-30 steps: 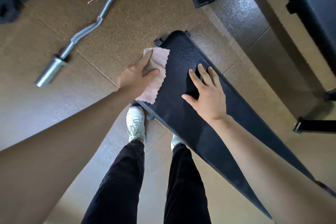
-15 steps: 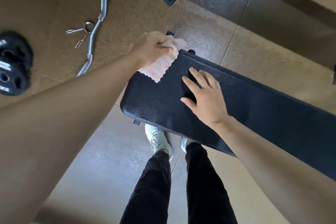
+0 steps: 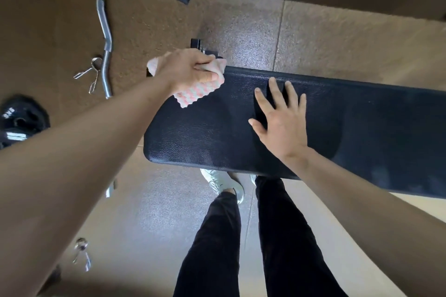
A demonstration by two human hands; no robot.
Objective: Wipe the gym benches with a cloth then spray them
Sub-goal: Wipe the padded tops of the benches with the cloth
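Two hands at work: my left hand (image 3: 187,71) has bunched the cloth (image 3: 198,93) and carried it to the far corner of the bench (image 3: 362,132), so wiping continues; my right hand (image 3: 282,128) stays flat, fingers spread, bracing there.

White lettering on the black weight plate (image 3: 23,119) at the far left, tilted and blurred. It looks like "5KG", though I can't be sure.

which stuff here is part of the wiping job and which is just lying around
In the job: cloth gripped in the left hand; bench under the flat right hand.
Lying about: curl bar, spring clips, weight plate.
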